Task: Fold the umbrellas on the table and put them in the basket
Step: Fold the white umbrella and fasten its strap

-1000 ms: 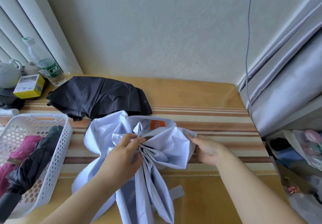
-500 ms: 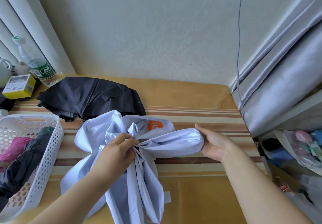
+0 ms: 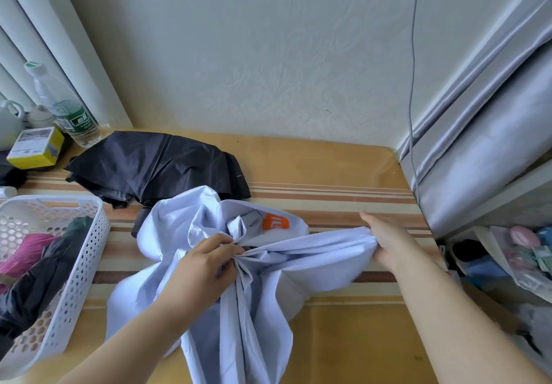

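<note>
The gathered centre of the pale blue umbrella [image 3: 257, 291] is pinched by the left hand [image 3: 206, 267]; one canopy panel is gripped and stretched sideways by the right hand [image 3: 388, 243].

Left hand [image 3: 206, 267] fingers curled in a pinching grip; right hand [image 3: 388, 241] clenched, arm extended.

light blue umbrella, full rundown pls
The light blue umbrella is thin, crinkled fabric with an orange logo patch, collapsed but unfolded, sprawled on the striped table. The left hand pinches its gathered centre; the right hand grips one panel stretched rightward. Its far edge overlaps the black umbrella. No handle is visible.
</note>
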The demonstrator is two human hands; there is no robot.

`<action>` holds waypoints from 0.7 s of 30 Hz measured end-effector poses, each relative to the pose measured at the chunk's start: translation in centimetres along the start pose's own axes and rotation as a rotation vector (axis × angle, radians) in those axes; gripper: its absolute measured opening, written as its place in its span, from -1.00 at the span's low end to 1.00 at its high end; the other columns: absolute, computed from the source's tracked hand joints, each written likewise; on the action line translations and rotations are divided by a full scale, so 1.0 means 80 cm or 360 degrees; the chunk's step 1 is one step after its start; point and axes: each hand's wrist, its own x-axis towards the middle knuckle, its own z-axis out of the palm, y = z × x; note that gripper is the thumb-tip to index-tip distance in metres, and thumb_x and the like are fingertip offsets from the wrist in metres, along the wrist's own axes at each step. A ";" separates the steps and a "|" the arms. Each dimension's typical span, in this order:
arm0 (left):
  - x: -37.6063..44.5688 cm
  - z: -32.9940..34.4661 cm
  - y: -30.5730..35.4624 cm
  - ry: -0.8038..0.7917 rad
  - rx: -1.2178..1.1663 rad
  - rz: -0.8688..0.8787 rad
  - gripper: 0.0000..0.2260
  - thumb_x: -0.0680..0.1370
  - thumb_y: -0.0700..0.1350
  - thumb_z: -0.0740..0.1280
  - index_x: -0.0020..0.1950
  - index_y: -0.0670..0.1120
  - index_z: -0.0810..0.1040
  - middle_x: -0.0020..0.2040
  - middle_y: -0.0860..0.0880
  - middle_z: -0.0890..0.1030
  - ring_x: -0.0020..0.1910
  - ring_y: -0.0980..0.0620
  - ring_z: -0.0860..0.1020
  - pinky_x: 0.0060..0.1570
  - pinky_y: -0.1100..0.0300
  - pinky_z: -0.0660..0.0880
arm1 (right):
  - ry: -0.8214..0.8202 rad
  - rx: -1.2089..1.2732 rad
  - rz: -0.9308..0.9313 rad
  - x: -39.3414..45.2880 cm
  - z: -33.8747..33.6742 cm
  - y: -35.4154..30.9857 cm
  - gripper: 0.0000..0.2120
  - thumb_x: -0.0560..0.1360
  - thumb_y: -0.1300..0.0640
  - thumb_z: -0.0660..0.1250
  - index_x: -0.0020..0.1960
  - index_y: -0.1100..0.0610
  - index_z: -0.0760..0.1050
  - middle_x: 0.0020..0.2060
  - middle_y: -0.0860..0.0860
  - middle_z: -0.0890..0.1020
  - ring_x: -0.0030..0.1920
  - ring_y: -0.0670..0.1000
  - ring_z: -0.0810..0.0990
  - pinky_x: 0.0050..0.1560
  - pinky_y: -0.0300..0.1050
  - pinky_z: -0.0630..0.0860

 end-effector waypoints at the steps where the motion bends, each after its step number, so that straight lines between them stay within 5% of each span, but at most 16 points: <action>1: 0.000 -0.001 -0.002 0.0011 -0.0024 -0.0029 -0.72 0.42 -0.09 0.18 -0.05 -0.11 0.64 -0.02 0.13 0.48 -0.24 0.15 0.44 -0.23 0.45 0.34 | 0.0044 -0.0180 -0.0148 0.000 -0.003 -0.003 -0.62 0.59 -0.04 0.26 0.25 0.22 0.46 0.14 0.13 0.58 0.16 0.17 0.55 0.24 0.14 0.47; 5: 0.004 0.000 0.001 0.0013 -0.0010 -0.0108 -0.76 0.43 -0.15 0.24 -0.02 -0.12 0.66 -0.05 0.01 0.59 -0.19 0.12 0.47 -0.21 0.43 0.34 | -0.0272 -0.0700 -0.0288 -0.034 -0.003 -0.002 -0.42 0.50 -0.23 0.31 0.42 0.00 0.32 0.27 -0.09 0.41 0.35 0.03 0.39 0.32 0.03 0.38; 10: 0.006 0.003 0.009 -0.0093 0.0025 -0.0087 -0.72 0.44 -0.09 0.22 0.03 -0.08 0.65 -0.04 0.03 0.59 -0.17 0.12 0.49 -0.18 0.47 0.31 | -0.0217 -0.1324 -0.1476 -0.083 0.026 0.021 -0.63 0.44 0.08 0.47 0.16 -0.15 0.42 0.03 -0.29 0.33 0.07 -0.27 0.36 0.02 -0.47 0.28; 13: 0.006 0.001 0.011 -0.0163 0.0011 -0.0077 -0.69 0.45 -0.04 0.19 0.06 -0.08 0.65 -0.03 0.03 0.59 -0.16 0.13 0.49 -0.16 0.51 0.29 | -0.0261 -0.1720 -0.1961 -0.087 0.066 0.055 -0.72 0.36 0.15 0.51 0.05 0.01 0.58 -0.11 -0.14 0.43 -0.07 -0.09 0.46 -0.06 -0.32 0.32; 17: 0.003 0.001 0.006 -0.0245 0.0004 -0.0068 -0.70 0.49 0.00 0.19 0.17 0.01 0.56 0.03 0.06 0.52 -0.14 0.11 0.52 -0.17 0.47 0.32 | -0.0203 -0.1753 -0.2189 -0.081 0.104 0.073 -0.90 0.27 0.14 0.50 -0.25 0.04 0.60 -0.32 -0.08 0.47 -0.21 -0.05 0.43 -0.29 -0.24 0.38; 21: 0.000 0.005 0.001 -0.0244 -0.0014 -0.0092 -0.69 0.52 0.05 0.15 0.26 0.13 0.40 0.12 -0.02 0.51 -0.03 -0.05 0.57 -0.11 0.17 0.53 | -0.0056 -0.1739 -0.2310 -0.091 0.132 0.071 -0.82 0.37 0.06 0.27 -0.37 0.03 0.57 -0.41 -0.10 0.48 -0.33 -0.04 0.49 -0.41 -0.22 0.42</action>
